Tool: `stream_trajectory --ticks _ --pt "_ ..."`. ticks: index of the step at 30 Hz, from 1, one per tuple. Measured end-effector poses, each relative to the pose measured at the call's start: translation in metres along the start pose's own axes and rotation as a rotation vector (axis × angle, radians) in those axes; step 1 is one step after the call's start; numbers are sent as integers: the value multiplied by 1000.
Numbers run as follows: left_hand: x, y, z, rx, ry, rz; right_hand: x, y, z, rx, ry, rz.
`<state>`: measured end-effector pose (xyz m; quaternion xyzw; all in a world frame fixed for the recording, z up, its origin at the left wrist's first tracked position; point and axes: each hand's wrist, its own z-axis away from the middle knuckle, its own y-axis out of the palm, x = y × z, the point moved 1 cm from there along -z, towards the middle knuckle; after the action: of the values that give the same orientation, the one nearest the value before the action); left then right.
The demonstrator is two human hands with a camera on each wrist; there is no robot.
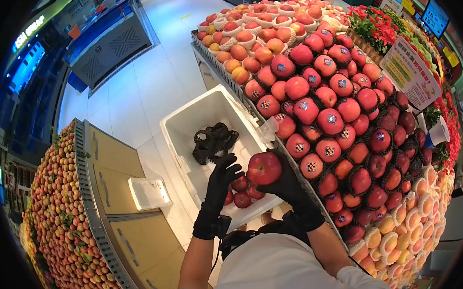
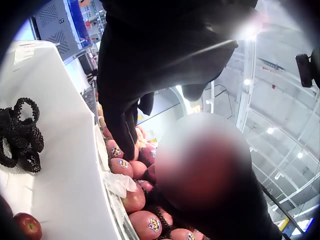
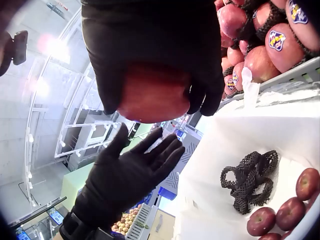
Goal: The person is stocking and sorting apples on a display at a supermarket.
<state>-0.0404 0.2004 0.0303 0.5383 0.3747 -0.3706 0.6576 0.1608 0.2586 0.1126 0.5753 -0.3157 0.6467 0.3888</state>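
Note:
My right hand (image 1: pixel 290 180), in a black glove, grips a large red apple (image 1: pixel 264 168) over the near end of a white foam box (image 1: pixel 175 127). In the right wrist view the fingers wrap round the apple (image 3: pixel 155 95) from above. Just left of it, my gloved left hand (image 1: pixel 221 180) is held up with fingers spread and nothing in it; the right wrist view shows this left hand (image 3: pixel 132 172) palm up. Several smaller dark red apples (image 1: pixel 241 199) lie in the box's near end. Crumpled black foam nets (image 1: pixel 215 142) lie at its far end.
A sloping stand of red apples (image 1: pixel 331 121), many in black nets, rises right of the box. Paler fruit in white nets (image 1: pixel 398 230) lies at its near end. On the left, small round fruit (image 1: pixel 71 226) fills a counter above cabinets (image 1: pixel 119 171). A white foam lid (image 1: pixel 149 193) juts beside them.

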Motion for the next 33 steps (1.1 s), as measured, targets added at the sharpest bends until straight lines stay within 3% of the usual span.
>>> stream_trajectory --ticks 3,6,10,16,19,22,25,28,33 --pt "-3 12 4 140 -12 -50 -28 6 -3 -16 -21 -45" --pt "-9 26 5 215 -24 -328 -60 7 -9 -23 -22 -60" --pt "1 22 -3 194 -15 -461 -58 9 -3 -31 68 -14" --pt "8 17 -4 84 -29 -679 -72 1 1 96 8 110" --pt "16 14 -5 58 -2 -566 -89 -6 -2 105 -3 -64" --pt "12 16 -6 17 27 -640 -95 -15 -3 76 157 -251" --pt "17 10 -8 -33 41 -662 -84 -18 -1 32 197 -97" --pt "19 6 -13 -71 33 -660 -106 -22 -5 64 120 -8" --pt "32 -14 -31 -182 54 -751 -121 -21 -5 106 206 -92"
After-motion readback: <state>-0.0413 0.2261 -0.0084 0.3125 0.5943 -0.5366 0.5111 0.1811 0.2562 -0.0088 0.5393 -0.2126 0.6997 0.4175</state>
